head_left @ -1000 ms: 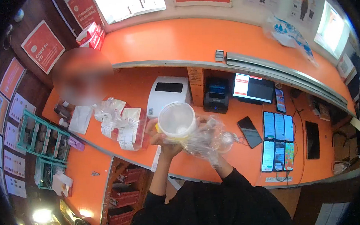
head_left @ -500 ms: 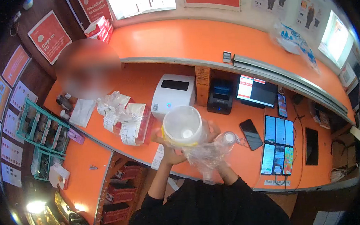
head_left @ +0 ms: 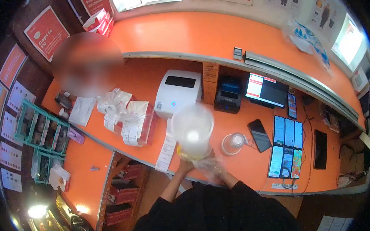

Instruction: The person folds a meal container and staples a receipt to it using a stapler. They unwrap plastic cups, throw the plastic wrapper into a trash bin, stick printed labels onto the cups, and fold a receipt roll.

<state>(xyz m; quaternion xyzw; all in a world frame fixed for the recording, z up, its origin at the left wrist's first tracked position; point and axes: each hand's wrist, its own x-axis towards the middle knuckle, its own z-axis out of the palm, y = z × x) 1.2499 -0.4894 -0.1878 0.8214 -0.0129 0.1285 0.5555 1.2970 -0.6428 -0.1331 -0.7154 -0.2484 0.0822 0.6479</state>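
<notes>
At the far left, teal plastic baskets with small compartments [head_left: 42, 128] stand on the orange tabletop [head_left: 89, 156], their contents too blurred to name. A purple object [head_left: 76, 135] lies just beside them, and behind it a white paper sheet or packet [head_left: 82, 111] lies near a round blurred patch that hides whatever is there. Next come red-and-clear boxes [head_left: 147, 128], partly covered by crumpled clear plastic and white printed labels whose text is unreadable. A long white paper receipt [head_left: 166, 153] runs to the tabletop's front edge, near a white box-shaped printer [head_left: 178, 93]. In front of the printer, a translucent white cylindrical container [head_left: 192, 127] is held above the tabletop, smeared by motion, with a yellow band [head_left: 186, 154] low on its left side. The left hand [head_left: 186, 165] is closed around its lower end, fingers mostly hidden. The right hand [head_left: 217, 167] is close beside it, veiled by clear crumpled plastic film [head_left: 208, 165]; whether its fingers grip container or film, I cannot tell. To the right, a clear round plastic piece with a whitish top [head_left: 235, 141] rests near a black phone [head_left: 259, 135]; its exact kind is unclear. Beyond lie six lit phones [head_left: 285, 147], their screens too small to read.
</notes>
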